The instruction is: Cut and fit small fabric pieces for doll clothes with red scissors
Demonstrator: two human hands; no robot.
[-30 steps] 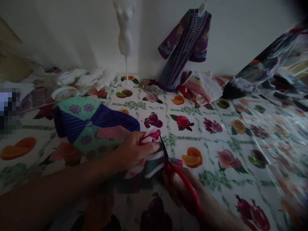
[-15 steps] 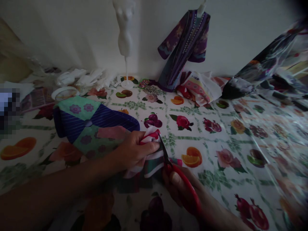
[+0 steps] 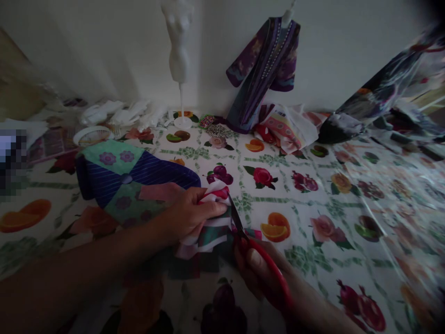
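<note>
At centre frame, pinches bunched fabric in closed left hand, presumably steadying it beside red-handled scissors; lower centre-right, wraps right hand snugly around these.

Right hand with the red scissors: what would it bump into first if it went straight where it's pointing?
Probably the bunched red-and-white cloth in the left hand. The right hand's scissors lead, tips beside its edge; whether they already touch is unclear.
</note>
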